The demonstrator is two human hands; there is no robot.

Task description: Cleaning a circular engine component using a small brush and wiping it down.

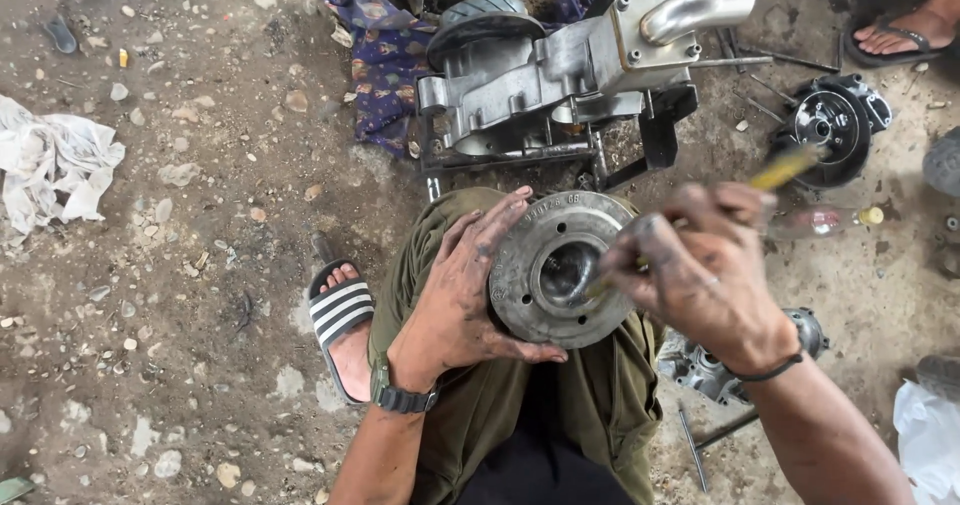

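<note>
1. Two grease-blackened hands work over a round grey metal hub disc with a hollow centre (548, 270), propped on the knee of a person in olive trousers (470, 405).
2. The left hand (462, 290), with a dark watch (402, 397) at its wrist, cups the disc's left rim: fingers spread along the upper edge, thumb curled under the lower edge, clasping the disc firmly.
3. The right hand (705, 270) is clenched around a yellow-handled tool (785, 168), its handle blurred and rising to the upper right of the fist.
4. The tool's tip enters the disc's central bore, just left of the right fist; what kind of tip it has cannot be made out.
5. Beyond the hands lies a large silver cast-metal engine casing (560, 65), a patterned purple cloth (385, 60) beside it.
6. Right of the tool handle sits a black round engine part (832, 125); far left of the left hand, a crumpled white rag (55, 165) lies on the dirt ground (200, 295).
7. A striped black-and-white sandal (340, 310) shows just left of the left wrist.
</note>
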